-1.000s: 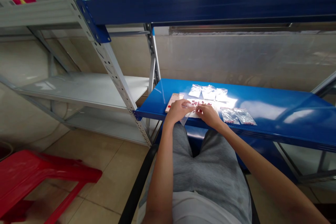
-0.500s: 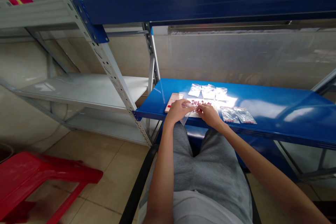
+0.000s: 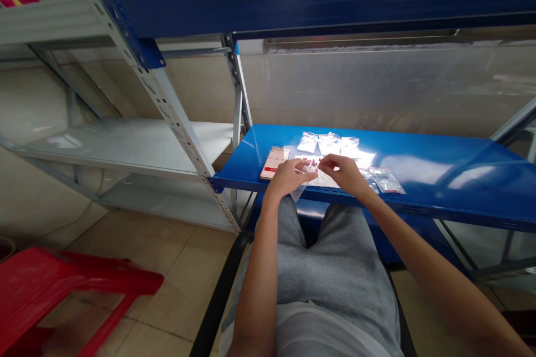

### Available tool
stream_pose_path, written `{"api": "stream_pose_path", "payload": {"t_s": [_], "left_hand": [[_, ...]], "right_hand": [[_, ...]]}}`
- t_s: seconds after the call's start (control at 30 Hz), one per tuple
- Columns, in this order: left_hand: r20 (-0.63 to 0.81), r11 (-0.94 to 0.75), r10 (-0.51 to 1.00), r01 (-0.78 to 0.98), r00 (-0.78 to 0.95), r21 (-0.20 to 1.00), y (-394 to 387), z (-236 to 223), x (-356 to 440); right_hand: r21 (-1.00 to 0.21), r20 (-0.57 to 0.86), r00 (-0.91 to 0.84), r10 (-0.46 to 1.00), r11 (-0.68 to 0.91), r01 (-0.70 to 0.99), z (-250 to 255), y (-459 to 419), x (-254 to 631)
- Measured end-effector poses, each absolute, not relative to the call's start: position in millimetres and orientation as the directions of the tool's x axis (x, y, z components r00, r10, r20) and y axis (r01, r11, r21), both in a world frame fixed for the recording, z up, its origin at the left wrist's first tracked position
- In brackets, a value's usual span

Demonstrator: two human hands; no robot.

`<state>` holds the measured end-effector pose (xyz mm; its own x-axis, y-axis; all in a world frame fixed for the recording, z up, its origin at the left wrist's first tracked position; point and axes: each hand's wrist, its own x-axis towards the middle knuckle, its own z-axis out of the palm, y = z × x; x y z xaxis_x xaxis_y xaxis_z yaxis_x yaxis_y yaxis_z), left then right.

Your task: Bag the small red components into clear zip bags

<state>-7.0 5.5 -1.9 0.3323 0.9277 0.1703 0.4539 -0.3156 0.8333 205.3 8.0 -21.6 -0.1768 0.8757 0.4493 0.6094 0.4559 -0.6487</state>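
Observation:
My left hand [image 3: 288,176] and my right hand [image 3: 341,174] sit close together over a white sheet [image 3: 324,180] on the blue shelf. Both appear to pinch a clear plastic bag [image 3: 307,170], whose lower corner [image 3: 297,194] hangs past the shelf's front edge. Small red pieces [image 3: 312,163] show just beyond my fingers, mostly hidden. Next to my left hand lies a smartphone [image 3: 274,163] with a lit screen. Several empty clear bags [image 3: 329,144] lie behind my hands, and a clear bag with red pieces [image 3: 386,181] lies to the right of my right hand.
The blue steel shelf [image 3: 435,178] runs in front of me, with a blue beam [image 3: 318,5] overhead. Grey shelving [image 3: 125,145] stands to the left. A red plastic stool [image 3: 62,284] is on the tiled floor at lower left, and a black chair arm [image 3: 220,295] is beside my leg.
My right hand has shifted right and closer to the bag on its right. Fewer red pieces show between my hands, and more white sheet shows. The view has tilted slightly.

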Motion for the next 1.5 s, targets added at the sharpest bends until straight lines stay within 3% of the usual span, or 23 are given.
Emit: {"api": "stream_pose_path", "payload": {"t_s": [0.43, 0.7, 0.8, 0.97, 1.13, 1.5], "left_hand": [[0.19, -0.358, 0.877, 0.335, 0.442, 0.872, 2, 0, -1], [0.17, -0.315, 0.914, 0.378, 0.369, 0.871, 3, 2, -8], [0.173, -0.316, 0.917, 0.394, 0.358, 0.863, 3, 3, -11], [0.173, -0.308, 0.929, 0.425, 0.327, 0.851, 5, 3, -16], [0.196, -0.326, 0.929, 0.441, 0.314, 0.836, 8, 2, -20], [0.182, -0.299, 0.942, 0.462, 0.281, 0.835, 6, 4, -20]], "right_hand": [[-0.792, 0.287, -0.352, 0.891, 0.427, 0.436, 6, -8, 205], [-0.836, 0.26, -0.301, 0.918, 0.37, 0.405, -2, -1, 211], [-0.787, 0.279, -0.271, 0.921, 0.381, 0.485, -16, 8, 213], [-0.567, 0.376, -0.238, 0.895, 0.426, 0.705, -42, 22, 207], [-0.404, 0.387, -0.259, 0.885, 0.416, 0.815, -57, 28, 190], [-0.295, 0.287, -0.261, 0.922, 0.344, 0.891, -51, 25, 176]]}}
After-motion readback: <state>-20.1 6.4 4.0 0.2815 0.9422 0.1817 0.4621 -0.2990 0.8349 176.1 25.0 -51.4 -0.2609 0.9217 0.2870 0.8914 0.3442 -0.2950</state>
